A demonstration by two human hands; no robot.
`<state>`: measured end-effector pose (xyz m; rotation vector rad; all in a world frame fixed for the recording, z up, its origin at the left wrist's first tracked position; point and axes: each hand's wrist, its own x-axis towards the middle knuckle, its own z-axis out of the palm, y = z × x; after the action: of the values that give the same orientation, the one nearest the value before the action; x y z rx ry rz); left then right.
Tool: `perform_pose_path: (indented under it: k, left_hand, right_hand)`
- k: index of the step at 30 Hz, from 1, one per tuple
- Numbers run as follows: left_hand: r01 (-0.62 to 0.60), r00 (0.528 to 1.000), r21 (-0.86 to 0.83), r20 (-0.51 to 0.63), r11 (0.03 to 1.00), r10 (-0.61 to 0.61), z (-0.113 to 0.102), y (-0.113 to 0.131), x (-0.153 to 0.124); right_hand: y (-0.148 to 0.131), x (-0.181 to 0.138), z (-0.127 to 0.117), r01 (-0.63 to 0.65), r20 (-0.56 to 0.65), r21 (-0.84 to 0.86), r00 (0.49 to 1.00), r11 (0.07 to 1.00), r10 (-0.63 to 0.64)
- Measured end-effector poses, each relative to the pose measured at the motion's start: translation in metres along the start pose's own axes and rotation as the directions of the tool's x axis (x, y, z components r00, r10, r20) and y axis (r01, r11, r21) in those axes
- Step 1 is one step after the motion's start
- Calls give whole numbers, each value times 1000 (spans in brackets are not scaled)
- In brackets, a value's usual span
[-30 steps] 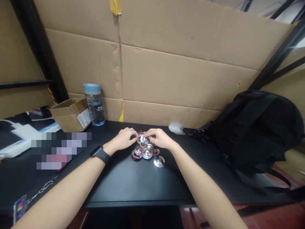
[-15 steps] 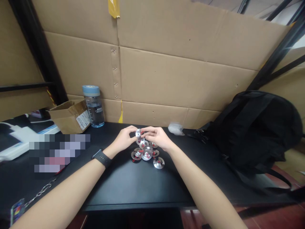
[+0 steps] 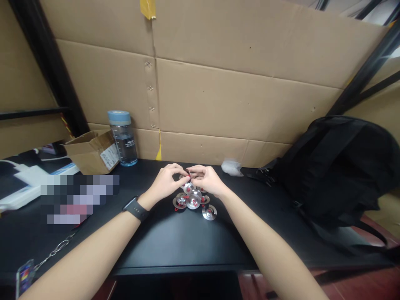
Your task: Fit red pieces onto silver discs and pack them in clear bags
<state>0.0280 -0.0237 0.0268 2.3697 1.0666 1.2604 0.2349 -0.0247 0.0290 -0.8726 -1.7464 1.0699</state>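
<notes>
Between my two hands, above the far side of a pile, a small metal finger cymbal (image 3: 189, 172) with a red loop is turned nearly edge-on. My left hand (image 3: 165, 182), with a dark watch on the wrist, is closed, its thumb and fingertips at the cymbal's red loop. From the other side the bent fingers of my right hand (image 3: 206, 181) pinch the rim of the same cymbal. Below lie several more silver finger cymbals (image 3: 193, 200) with red loops, overlapping one another. One cymbal (image 3: 209, 212) rests at the near right of the pile. My fingers partly hide the far ones.
A black table (image 3: 178, 241) carries everything. At the left stand a water bottle (image 3: 125, 143), an open cardboard box (image 3: 90, 154) and a white power strip (image 3: 18, 196). A crumpled clear plastic bag (image 3: 231, 168) and a black backpack (image 3: 337, 166) lie right. Cardboard panels (image 3: 203, 96) rise behind.
The held cymbal has turned from facing me to nearly edge-on and moved slightly right. My left fingers have shifted right, closer to the right hand. The pile looks unchanged.
</notes>
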Motion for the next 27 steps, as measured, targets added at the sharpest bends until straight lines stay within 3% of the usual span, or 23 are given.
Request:
perform_pose_path:
  k: [11,14,18,23,27]
  left_hand:
    - [4,999,18,51,1000,-4,-1,-1,0]
    - [-12,997,-8,70,1000,13,-5,-2,2]
    - [-7,995,-78,96,997,14,-8,-1,3]
    - [11,992,-145,127,989,8,-10,-2,4]
    - [-11,994,5,110,1000,10,-26,-20,7]
  right_hand:
    - [0,-2,-2,-60,105,37,993,998,56]
    - [-3,-3,-6,-52,139,-20,989,998,54]
    - [-3,-3,-9,-30,90,-138,995,990,43]
    - [1,-2,-12,-63,76,-157,994,986,75]
    - [11,3,-26,-39,-3,-228,999,973,40]
